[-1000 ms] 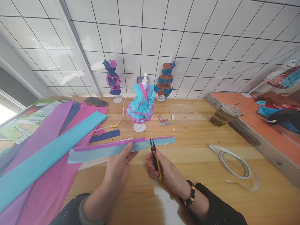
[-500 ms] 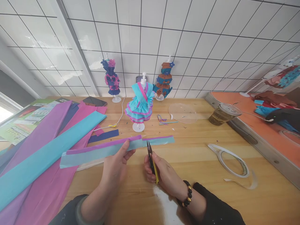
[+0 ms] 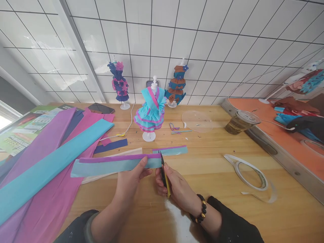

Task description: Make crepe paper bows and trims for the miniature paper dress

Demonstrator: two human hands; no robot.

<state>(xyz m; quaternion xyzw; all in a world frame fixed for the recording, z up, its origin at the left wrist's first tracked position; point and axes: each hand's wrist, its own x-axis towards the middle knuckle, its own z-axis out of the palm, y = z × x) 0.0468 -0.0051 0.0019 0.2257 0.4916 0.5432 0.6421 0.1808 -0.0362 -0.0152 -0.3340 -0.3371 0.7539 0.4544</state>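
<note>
In the head view my left hand [image 3: 134, 177] pinches a long light-blue paper strip [image 3: 106, 167] with a purple edge near its right end. My right hand [image 3: 174, 180] is wrapped round scissors [image 3: 165, 179] with black and yellow handles. Their blades point away from me, and the strip's right end meets them. Whether the blades are apart is hard to make out. Behind them a shorter blue and purple strip [image 3: 174, 150] lies on the table. Beyond it stands a small dress form in a turquoise, pink and purple paper dress [image 3: 151, 111].
Coloured paper sheets [image 3: 55, 162] cover the left side. Two more dressed forms, one navy and pink [image 3: 120, 82], one brown and teal [image 3: 177, 86], stand by the tiled wall. At right are a roll of double-sided tape [image 3: 249, 172] and a lidded cup [image 3: 240, 123].
My left hand has moved right and slightly down with the strip, bringing its right end to the scissor blades. My right hand has stayed almost in place.
</note>
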